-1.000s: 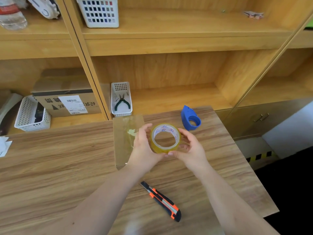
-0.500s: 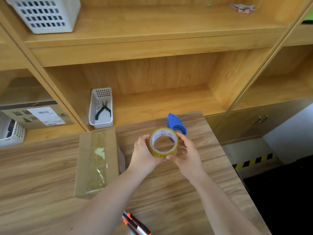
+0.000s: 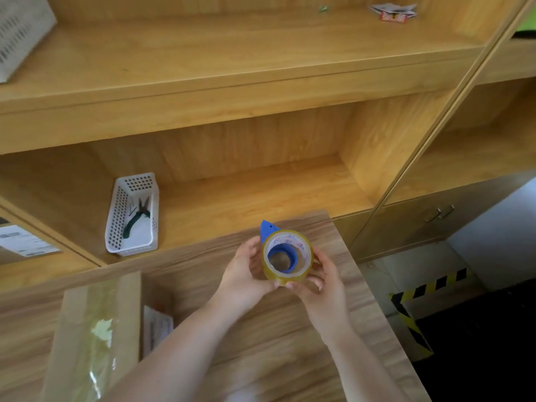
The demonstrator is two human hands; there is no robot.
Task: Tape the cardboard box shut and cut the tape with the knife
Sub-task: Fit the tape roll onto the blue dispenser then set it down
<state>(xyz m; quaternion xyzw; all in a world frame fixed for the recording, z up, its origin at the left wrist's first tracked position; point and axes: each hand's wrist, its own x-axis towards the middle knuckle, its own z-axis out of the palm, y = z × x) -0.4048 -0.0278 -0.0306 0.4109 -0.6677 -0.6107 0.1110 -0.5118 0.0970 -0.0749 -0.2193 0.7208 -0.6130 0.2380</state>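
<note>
The tape roll (image 3: 287,258) is see-through yellow. The thing behind it (image 3: 268,229) is blue. The box (image 3: 95,335) is brown. The basket (image 3: 132,213) is white with little holes. The floor tape (image 3: 417,309) has yellow and black stripes.

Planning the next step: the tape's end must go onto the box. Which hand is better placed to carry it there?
Left, probably. Both hands, left hand and right hand, grip the tape roll, but the cardboard box lies on the left hand's side.

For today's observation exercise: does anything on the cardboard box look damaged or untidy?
Yes. The brown cardboard box at the table's left carries old clear tape, wrinkled, with a torn pale patch on top. Both hands hold the yellowish tape roll.
</note>
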